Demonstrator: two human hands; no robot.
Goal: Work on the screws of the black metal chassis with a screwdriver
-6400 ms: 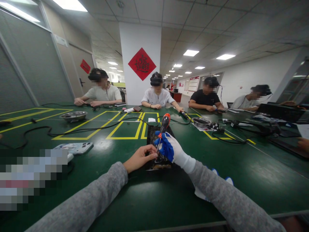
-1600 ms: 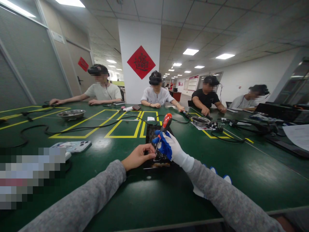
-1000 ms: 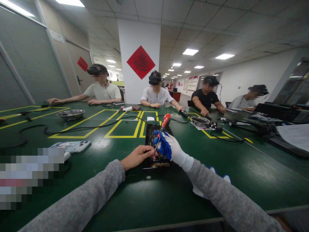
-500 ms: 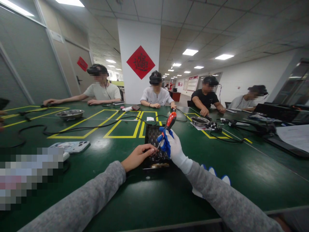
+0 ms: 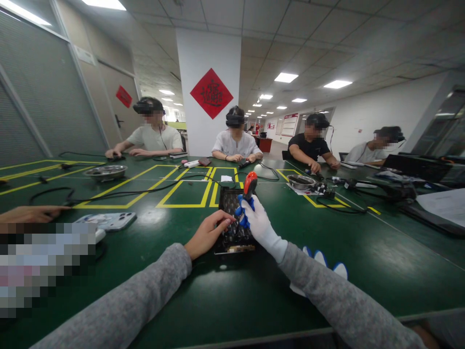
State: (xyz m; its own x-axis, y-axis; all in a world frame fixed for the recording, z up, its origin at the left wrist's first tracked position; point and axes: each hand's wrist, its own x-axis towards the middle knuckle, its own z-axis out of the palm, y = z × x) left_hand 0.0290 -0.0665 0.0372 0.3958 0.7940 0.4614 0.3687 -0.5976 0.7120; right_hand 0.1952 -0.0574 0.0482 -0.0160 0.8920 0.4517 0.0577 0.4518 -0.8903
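Observation:
A black circuit board (image 5: 232, 203) lies flat on the green table (image 5: 203, 291) straight ahead of me. My bare left hand (image 5: 206, 234) rests on the board's left edge, fingers curled with the tips pressing on it. My right hand (image 5: 258, 225), in a white glove with blue fingertips, is wrapped round a screwdriver with a red and black handle (image 5: 250, 185). The screwdriver stands almost upright over the board; its tip is hidden behind my fingers.
A spare white and blue glove (image 5: 319, 264) lies by my right forearm. A phone (image 5: 109, 221) sits at left, with another person's hand (image 5: 32, 213) beside it. Metal bowls (image 5: 107, 172) (image 5: 302, 182), black cables (image 5: 119, 194) and several seated people across the table.
My right hand has turned the screwdriver from a rightward lean to nearly upright and shifted it forward on the board. My left hand slid slightly up the board's edge. A hand appeared at far left.

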